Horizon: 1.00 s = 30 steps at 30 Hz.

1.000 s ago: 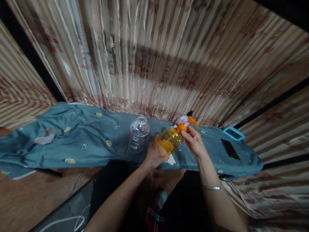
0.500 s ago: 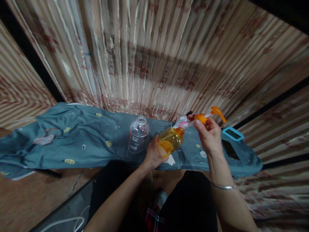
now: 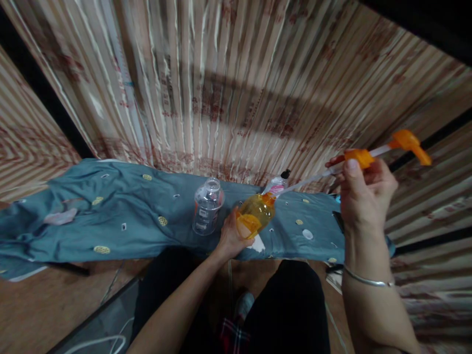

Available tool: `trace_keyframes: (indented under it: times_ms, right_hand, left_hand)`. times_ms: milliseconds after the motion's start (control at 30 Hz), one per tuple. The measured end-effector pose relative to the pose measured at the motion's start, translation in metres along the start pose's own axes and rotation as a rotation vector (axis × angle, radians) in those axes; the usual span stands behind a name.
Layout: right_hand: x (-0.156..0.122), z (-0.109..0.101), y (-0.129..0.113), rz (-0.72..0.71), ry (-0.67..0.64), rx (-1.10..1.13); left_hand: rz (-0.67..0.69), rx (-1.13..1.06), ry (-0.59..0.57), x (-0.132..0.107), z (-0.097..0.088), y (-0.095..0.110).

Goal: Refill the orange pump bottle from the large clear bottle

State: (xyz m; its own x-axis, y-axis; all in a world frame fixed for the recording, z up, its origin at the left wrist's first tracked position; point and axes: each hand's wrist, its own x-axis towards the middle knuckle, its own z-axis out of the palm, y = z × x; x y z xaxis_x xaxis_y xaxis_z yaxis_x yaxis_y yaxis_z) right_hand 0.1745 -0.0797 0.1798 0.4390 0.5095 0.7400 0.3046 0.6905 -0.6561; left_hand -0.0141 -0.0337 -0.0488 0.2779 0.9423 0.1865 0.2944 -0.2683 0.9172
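Note:
My left hand [image 3: 233, 235] is wrapped round the lower part of a clear amber bottle [image 3: 261, 212], which leans to the right with its neck up. In my right hand [image 3: 365, 184] is an orange pump head [image 3: 405, 142], gripped by its collar. The pump's long pale tube slants down to the left, and its lower end is at the bottle's mouth; whether the tip is still inside I cannot tell. To the left of the bottle a clear empty plastic bottle [image 3: 206, 211] stands upright. Behind the amber bottle stands a clear bottle with a black top [image 3: 278, 183].
A teal patterned cloth [image 3: 136, 216] covers the narrow table. On it lie a pinkish crumpled piece [image 3: 61, 216] at the left and a small white disc [image 3: 308, 234] at the right. A dark phone [image 3: 338, 221] is partly hidden behind my right arm. A pleated curtain [image 3: 221, 88] hangs behind.
My right hand has moved up and to the right with the pump, drawing much more of its tube out of the amber bottle. My left hand has stayed nearly in place.

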Motion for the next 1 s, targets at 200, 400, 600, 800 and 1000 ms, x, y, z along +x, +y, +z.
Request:
trace_keyframes:
  times_ms: [200, 400, 600, 800, 1000]
  right_hand:
    - [-0.001, -0.003, 0.001, 0.068, 0.018, 0.040]
    - [0.000, -0.006, 0.002, 0.121, 0.055, 0.065]
    - [0.002, -0.015, 0.012, 0.065, 0.161, 0.020]
    - [0.003, -0.031, 0.007, 0.148, 0.138, -0.036]
    - [0.003, -0.040, 0.000, 0.154, 0.142, -0.029]
  left_hand:
    - [0.024, -0.007, 0.003, 0.000, 0.000, -0.002]
    - [0.019, -0.005, 0.012, -0.001, 0.000, 0.000]
    - [-0.012, 0.010, -0.009, -0.001, -0.004, 0.003]
    - [0.004, -0.029, 0.029, 0.001, -0.006, 0.001]
    - [-0.017, -0.035, 0.038, 0.002, -0.006, 0.004]
